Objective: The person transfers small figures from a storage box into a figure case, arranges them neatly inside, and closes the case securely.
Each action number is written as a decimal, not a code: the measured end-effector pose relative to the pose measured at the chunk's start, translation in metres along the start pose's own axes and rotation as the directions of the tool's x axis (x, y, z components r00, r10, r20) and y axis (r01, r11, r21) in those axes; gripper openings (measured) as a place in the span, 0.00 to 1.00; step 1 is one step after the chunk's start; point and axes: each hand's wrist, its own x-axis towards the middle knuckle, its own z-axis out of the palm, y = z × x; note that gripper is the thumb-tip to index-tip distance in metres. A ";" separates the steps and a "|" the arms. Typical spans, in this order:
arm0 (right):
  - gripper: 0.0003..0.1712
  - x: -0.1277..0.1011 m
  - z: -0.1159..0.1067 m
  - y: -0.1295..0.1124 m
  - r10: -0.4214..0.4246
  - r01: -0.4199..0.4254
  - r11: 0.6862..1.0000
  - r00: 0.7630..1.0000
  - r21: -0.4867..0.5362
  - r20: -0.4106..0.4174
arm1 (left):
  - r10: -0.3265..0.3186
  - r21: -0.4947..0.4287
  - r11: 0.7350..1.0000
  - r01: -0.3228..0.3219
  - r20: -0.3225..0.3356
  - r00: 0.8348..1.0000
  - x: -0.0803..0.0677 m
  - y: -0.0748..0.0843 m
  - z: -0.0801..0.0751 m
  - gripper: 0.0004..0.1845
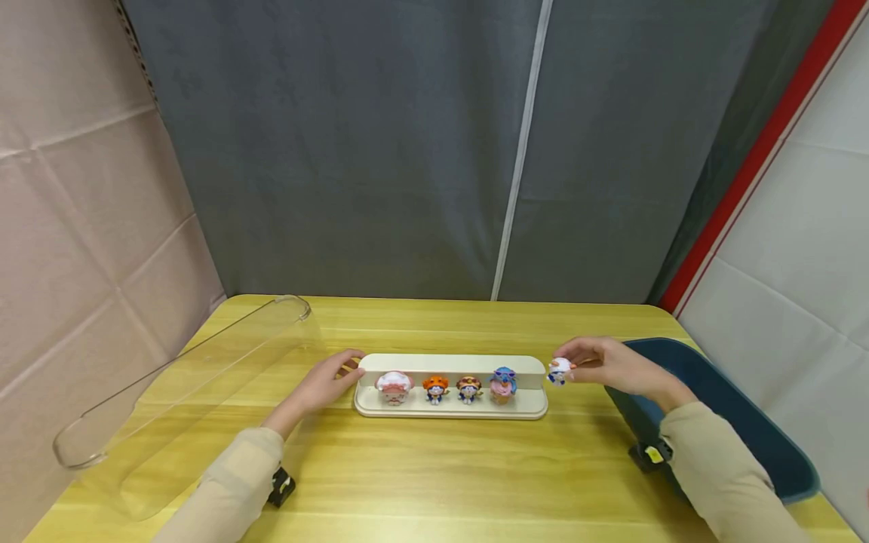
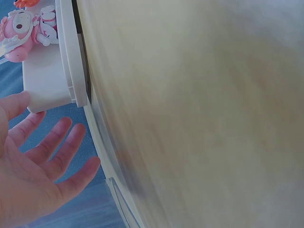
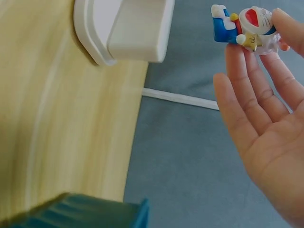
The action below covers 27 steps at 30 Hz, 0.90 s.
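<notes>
Pinching a small figure (image 3: 244,26) half-hidden by fingertips, the right hand (image 1: 607,366) grips it; the left hand (image 1: 326,381) lies slack beside the tray (image 1: 451,407).

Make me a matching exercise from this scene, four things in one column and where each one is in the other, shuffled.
Things:
1. pink figure
2. blue and white figure
3. clear cover
4. dark blue bin

Places:
A. pinched in the right hand, just off the stand's right end
B. lying on the table at far left
C. at the table's right edge
D. leftmost on the white stand, near the left hand

Pairs: 1-D, 2-A, 3-B, 4-C
</notes>
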 end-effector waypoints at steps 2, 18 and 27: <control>0.19 0.003 0.004 0.002 -0.005 0.005 1.000 1.000 0.011 0.002 | -0.007 0.001 1.000 0.007 0.002 1.000 0.000 0.000 0.000 0.16; 0.18 0.020 0.036 0.026 -0.020 0.016 0.997 0.999 0.079 0.044 | -0.002 -0.017 1.000 0.002 0.005 1.000 0.001 -0.001 0.000 0.17; 0.17 0.022 0.047 0.032 -0.026 0.026 1.000 1.000 0.013 0.001 | 0.016 -0.016 1.000 -0.016 -0.002 1.000 0.000 -0.002 0.000 0.16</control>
